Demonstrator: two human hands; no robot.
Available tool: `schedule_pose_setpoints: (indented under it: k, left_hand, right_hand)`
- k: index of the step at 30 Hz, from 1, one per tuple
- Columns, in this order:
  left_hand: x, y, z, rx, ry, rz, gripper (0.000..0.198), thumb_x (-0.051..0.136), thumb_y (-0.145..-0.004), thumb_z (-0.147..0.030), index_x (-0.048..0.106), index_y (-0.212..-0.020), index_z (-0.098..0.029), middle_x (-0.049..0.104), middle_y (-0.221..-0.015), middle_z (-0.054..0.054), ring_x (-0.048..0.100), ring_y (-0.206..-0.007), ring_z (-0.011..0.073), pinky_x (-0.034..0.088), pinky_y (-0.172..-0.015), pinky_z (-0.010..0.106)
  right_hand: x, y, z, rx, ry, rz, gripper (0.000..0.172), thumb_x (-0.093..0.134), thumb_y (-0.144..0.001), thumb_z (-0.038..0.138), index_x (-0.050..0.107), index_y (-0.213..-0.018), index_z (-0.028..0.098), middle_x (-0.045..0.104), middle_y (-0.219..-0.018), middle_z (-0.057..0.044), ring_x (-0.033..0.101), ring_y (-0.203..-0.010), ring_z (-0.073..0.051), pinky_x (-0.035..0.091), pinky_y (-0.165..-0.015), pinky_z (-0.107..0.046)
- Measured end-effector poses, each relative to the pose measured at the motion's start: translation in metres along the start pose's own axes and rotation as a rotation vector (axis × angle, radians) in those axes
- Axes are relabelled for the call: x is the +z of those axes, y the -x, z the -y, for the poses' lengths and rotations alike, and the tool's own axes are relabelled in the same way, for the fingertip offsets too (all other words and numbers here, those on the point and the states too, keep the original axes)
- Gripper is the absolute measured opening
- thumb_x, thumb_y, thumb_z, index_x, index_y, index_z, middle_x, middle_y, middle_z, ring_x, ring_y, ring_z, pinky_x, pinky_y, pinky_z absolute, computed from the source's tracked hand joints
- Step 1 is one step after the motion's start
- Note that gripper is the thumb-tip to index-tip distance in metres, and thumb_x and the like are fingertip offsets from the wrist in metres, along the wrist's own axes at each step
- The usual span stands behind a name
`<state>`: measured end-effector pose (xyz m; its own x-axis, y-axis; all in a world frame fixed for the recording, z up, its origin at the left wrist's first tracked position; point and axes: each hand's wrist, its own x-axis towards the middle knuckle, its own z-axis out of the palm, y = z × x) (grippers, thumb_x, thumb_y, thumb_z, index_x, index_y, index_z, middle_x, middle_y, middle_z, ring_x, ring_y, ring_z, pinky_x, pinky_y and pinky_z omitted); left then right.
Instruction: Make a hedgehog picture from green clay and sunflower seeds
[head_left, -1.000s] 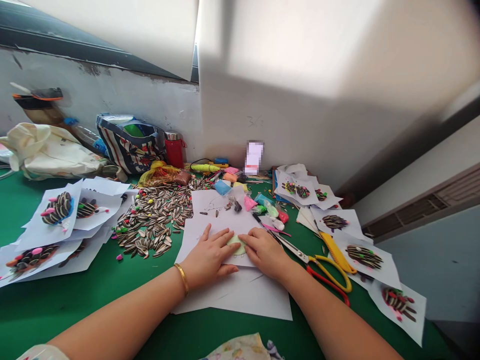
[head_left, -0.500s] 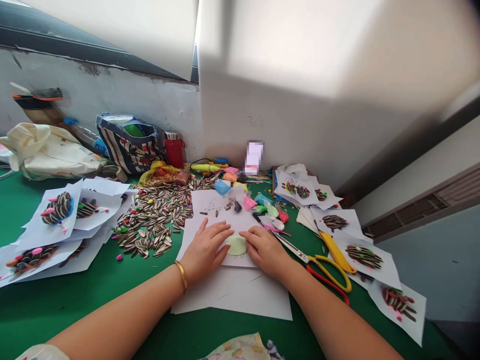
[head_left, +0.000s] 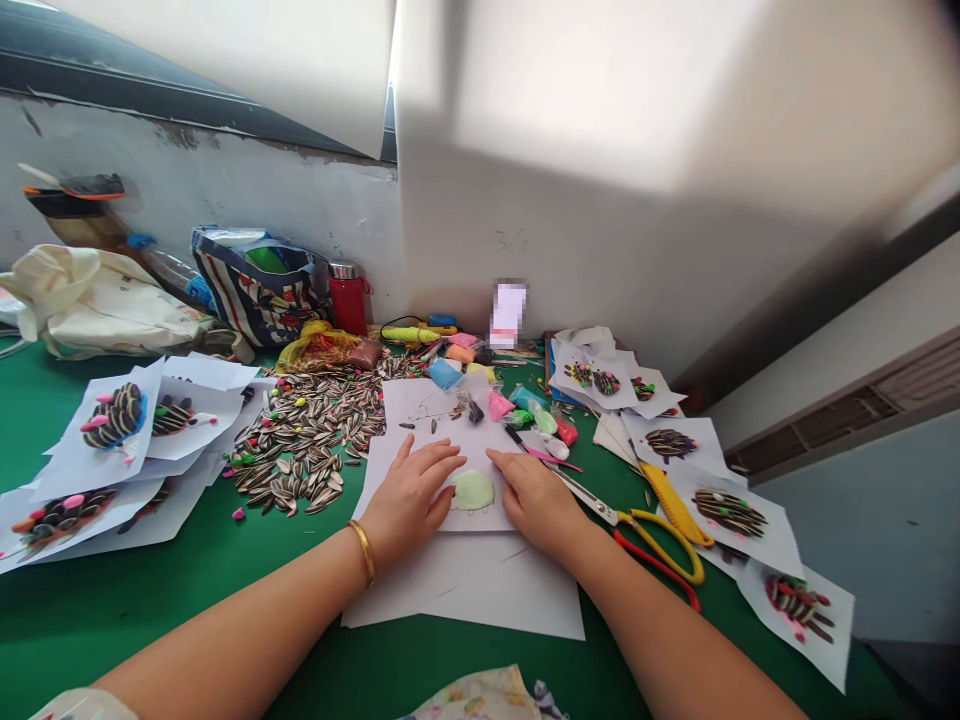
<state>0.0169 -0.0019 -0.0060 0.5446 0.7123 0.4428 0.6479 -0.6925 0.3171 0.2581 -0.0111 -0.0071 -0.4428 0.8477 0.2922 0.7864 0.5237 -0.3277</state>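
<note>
Fingers [head_left: 435, 462] of left hand [head_left: 409, 500] and right hand [head_left: 536, 505] spread apart on paper [head_left: 420, 405] (nothing gripped); pale green clay blob [head_left: 473, 490] between, untouched.

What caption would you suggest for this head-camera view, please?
Left hand and right hand flank a pale green clay disc on paper.

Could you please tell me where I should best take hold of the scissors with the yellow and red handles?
I'd take the scissors by their finger loops, coming from the right: the loops lie flat and open on the green mat, while the blades point up-left toward the right hand.
</note>
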Motion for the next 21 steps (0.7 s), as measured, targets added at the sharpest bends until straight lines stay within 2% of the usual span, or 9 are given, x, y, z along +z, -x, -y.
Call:
schedule_pose_setpoints:
  k: [9,11,14,17,21]
  left_hand:
    - [-0.0007,-0.0001,0.0008,0.013,-0.003,-0.017,0.036,0.051,-0.092,-0.023,0.055,-0.127,-0.021,0.059,-0.134,0.012,0.05,-0.131,0.0268,0.022,-0.116,0.062]
    - [-0.0006,0.0001,0.0006,0.009,-0.001,-0.018,0.039,0.049,-0.089,-0.016,0.054,-0.127,-0.021,0.059,-0.134,0.011,0.05,-0.131,0.0264,0.022,-0.116,0.061]
    - [-0.0004,0.0006,0.0007,0.006,0.006,-0.001,0.056,0.041,-0.078,0.0,0.054,-0.128,-0.02,0.058,-0.135,0.011,0.049,-0.132,0.024,0.02,-0.117,0.061]
    - [-0.0008,0.0009,0.0003,0.005,0.016,0.013,0.064,0.038,-0.07,0.005,0.054,-0.127,-0.02,0.058,-0.135,0.011,0.049,-0.132,0.0224,0.019,-0.118,0.061]
    - [-0.0023,0.0004,-0.0014,0.0,0.021,-0.004,0.048,0.043,-0.081,-0.003,0.054,-0.125,-0.02,0.058,-0.134,0.012,0.05,-0.131,0.0236,0.019,-0.117,0.062]
  right_hand:
    - [-0.0006,-0.0002,0.0012,-0.007,-0.04,0.055,0.063,0.042,-0.084,0.005,0.04,-0.146,0.017,0.057,-0.136,-0.011,0.05,-0.126,-0.023,0.043,-0.108,-0.044]
    - [-0.0008,-0.0002,0.0018,0.002,-0.032,0.068,0.063,0.042,-0.084,0.005,0.04,-0.146,0.017,0.055,-0.137,-0.011,0.049,-0.127,-0.023,0.042,-0.11,-0.044]
    - [-0.0004,-0.0001,0.0019,0.019,-0.024,0.082,0.064,0.042,-0.084,0.005,0.04,-0.147,0.017,0.054,-0.139,-0.011,0.048,-0.129,-0.023,0.041,-0.11,-0.045]
    - [0.0,0.0,0.0017,0.029,-0.023,0.097,0.064,0.042,-0.084,0.005,0.039,-0.147,0.017,0.053,-0.14,-0.011,0.047,-0.129,-0.023,0.041,-0.11,-0.044]
    - [-0.0004,0.0003,0.0019,0.03,-0.024,0.099,0.065,0.041,-0.084,0.005,0.039,-0.147,0.018,0.053,-0.14,-0.011,0.046,-0.129,-0.023,0.04,-0.11,-0.045]
